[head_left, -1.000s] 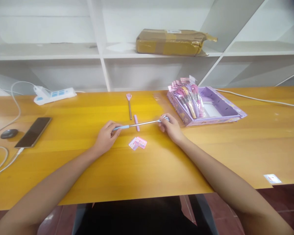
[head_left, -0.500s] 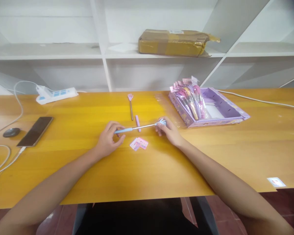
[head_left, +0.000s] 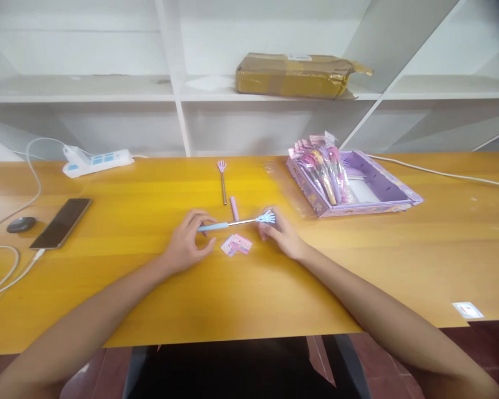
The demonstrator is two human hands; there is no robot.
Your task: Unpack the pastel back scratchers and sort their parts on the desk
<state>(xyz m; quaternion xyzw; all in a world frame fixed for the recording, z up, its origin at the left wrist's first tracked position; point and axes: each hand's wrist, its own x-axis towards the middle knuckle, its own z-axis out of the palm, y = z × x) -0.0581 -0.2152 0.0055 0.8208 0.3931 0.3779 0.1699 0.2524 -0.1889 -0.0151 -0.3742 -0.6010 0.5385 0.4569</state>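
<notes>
A telescopic back scratcher with a blue handle, a thin metal rod and a light-blue claw head spans between my hands, roughly level. My left hand has its fingers curled at the handle's end, with the thumb held apart. At the other end, my right hand holds the claw head, its fingers partly hidden behind it. Just beyond the rod lies a loose purple handle sleeve. A pink claw head on a metal rod rests farther back. Small pink cards overlap on the table below the rod.
A purple display box at right holds several bagged back scratchers. At left are a phone, a mouse and a power strip with cables. A taped carton sits on the shelf behind.
The blue back scratcher has come slightly nearer to me. Its claw head has turned and shifted left, so its prongs now show in front of my right fingers.
</notes>
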